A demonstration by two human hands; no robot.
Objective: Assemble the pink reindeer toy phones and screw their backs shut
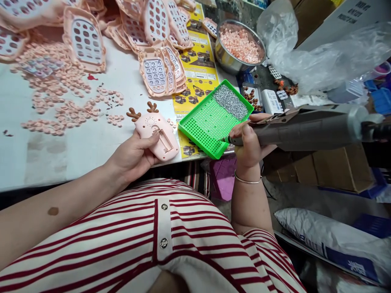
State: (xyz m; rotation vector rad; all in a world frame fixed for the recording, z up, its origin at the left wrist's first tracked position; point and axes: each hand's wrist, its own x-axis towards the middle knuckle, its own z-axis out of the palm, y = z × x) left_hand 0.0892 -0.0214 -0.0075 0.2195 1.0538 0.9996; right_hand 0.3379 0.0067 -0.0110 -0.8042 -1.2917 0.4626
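My left hand (134, 156) is closed around a pink toy phone (152, 122) with brown antlers, its back facing up. The thumb lies at the edge of its open battery compartment (165, 141). My right hand (252, 144) grips a grey electric screwdriver (302, 128), which lies nearly level with its tip pointing left. That tip is over the near right part of a green perforated tray (198, 140); whether it touches the tray I cannot tell. Small silver screws (230, 101) are heaped at the tray's far end.
Loose pink button pieces (73, 106) spread over the left of the table. Pink phone shells (155, 73) are stacked at the back. A metal bowl (224, 61) of pink parts stands behind the tray. Plastic bags (324, 69) and cartons (332, 167) crowd the right.
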